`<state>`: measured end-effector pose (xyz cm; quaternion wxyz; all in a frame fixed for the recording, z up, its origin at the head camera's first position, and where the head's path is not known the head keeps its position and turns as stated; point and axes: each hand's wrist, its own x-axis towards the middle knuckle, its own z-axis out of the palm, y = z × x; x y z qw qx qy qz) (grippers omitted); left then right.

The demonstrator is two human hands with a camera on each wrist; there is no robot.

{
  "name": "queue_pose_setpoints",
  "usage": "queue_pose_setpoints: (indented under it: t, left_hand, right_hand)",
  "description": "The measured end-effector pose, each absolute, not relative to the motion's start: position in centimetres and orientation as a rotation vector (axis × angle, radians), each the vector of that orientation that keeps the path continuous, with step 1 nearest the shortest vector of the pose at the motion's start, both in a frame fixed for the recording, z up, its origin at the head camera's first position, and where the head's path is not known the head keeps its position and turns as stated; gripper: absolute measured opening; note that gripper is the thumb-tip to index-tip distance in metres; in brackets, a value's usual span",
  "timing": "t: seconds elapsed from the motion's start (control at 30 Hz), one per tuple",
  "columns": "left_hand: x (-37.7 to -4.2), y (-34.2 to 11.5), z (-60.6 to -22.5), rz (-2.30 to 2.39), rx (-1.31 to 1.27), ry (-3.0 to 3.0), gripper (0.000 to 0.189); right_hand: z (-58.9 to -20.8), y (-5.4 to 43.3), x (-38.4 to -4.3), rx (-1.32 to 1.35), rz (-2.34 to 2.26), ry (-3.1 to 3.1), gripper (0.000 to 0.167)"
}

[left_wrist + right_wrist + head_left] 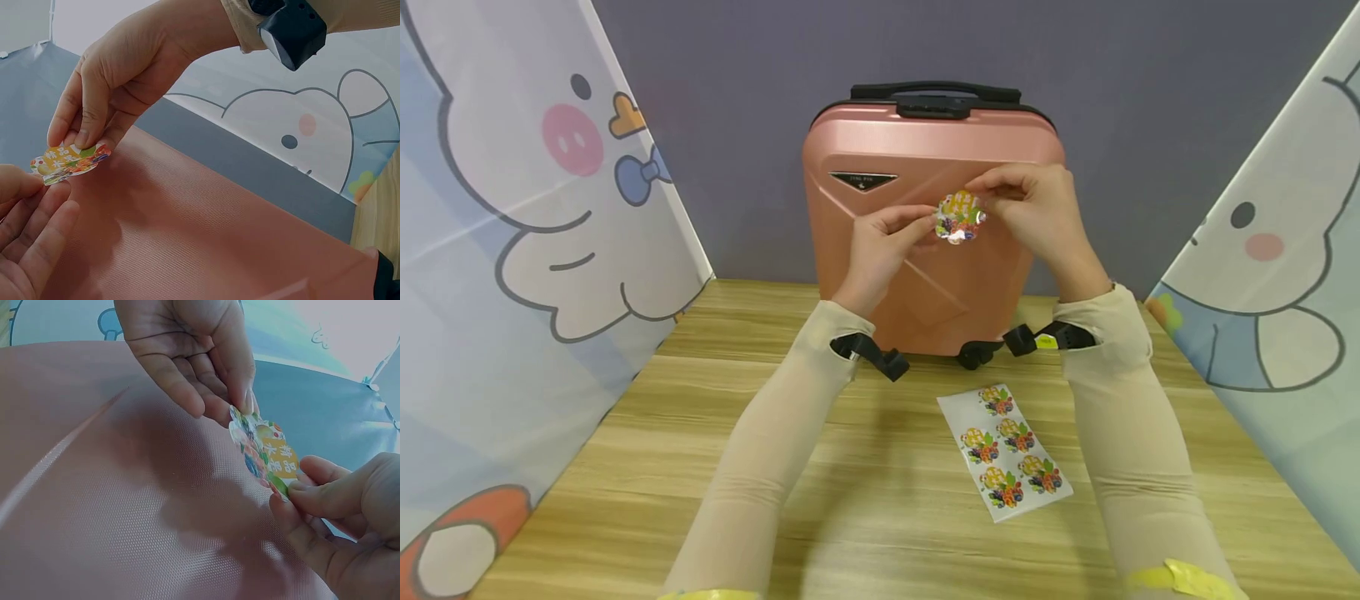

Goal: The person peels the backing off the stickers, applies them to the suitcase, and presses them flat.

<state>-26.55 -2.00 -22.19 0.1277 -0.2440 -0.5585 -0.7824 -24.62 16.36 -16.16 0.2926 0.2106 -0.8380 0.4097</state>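
Between my two hands a colourful fruit sticker [959, 218] with a scalloped edge is held in front of the suitcase. My left hand [883, 250] pinches its left edge between thumb and finger. On the opposite edge, the thumb and fingers of my right hand [1037, 208] pinch it too, as the right wrist view shows with the sticker [265, 453] slightly bent. Behind it stands a pink hard-shell suitcase [925, 300], upright, with a black top handle and a dark triangular badge [862, 180] at its upper left.
A white sheet of similar fruit stickers [966, 408] lies on the wooden table [850, 517] before the suitcase, one spot on it bare. A grey wall [722, 142] rises behind. Cartoon-printed panels [647, 275] flank the table on the left and right.
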Motion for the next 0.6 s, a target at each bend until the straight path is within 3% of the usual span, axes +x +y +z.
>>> queue_pose_setpoints:
  t: [0.6]
  left_hand:
    - [-26.4, -1.9, -20.5, -2.325, -0.684, -1.613, 0.02]
  right_hand:
    - [-15.1, 15.9, -24.0, 0.558, 0.968, -2.125, 0.016]
